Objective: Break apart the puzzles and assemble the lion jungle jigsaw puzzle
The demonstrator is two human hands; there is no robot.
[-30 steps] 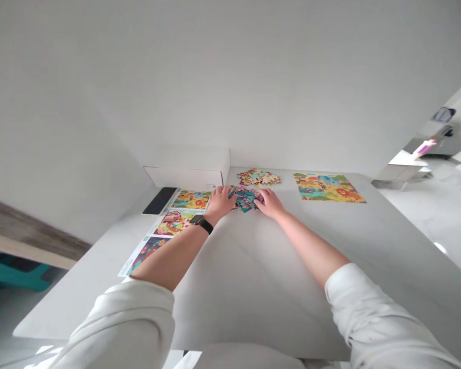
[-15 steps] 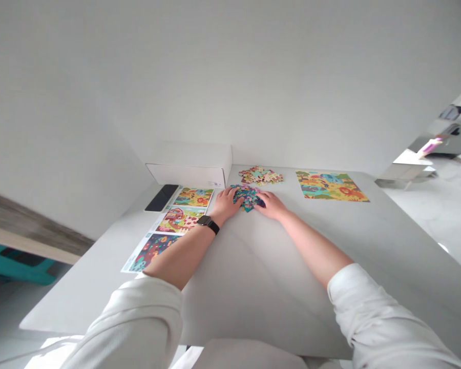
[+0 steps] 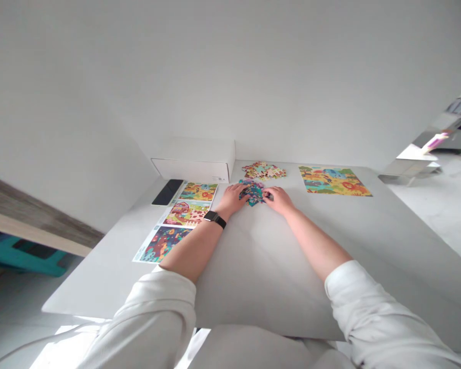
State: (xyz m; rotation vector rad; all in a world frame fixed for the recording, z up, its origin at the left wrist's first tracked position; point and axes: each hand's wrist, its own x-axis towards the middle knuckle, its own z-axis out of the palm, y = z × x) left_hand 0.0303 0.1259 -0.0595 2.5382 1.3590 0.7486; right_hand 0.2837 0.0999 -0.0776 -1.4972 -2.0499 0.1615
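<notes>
The left hand (image 3: 231, 200), a black watch (image 3: 215, 219) on its wrist, and the right hand (image 3: 278, 200) both touch a small pile of puzzle pieces (image 3: 252, 192) on a white desk (image 3: 253, 266). Just beyond lie a second pile (image 3: 264, 170) and a square animal picture (image 3: 334, 181); to the left are three picture sheets (image 3: 186, 214), a phone (image 3: 167, 192) and a white box (image 3: 194, 169).

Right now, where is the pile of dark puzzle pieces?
In the head view, the pile of dark puzzle pieces lies between the left hand and right hand, just below the lighter puzzle pieces.
</notes>
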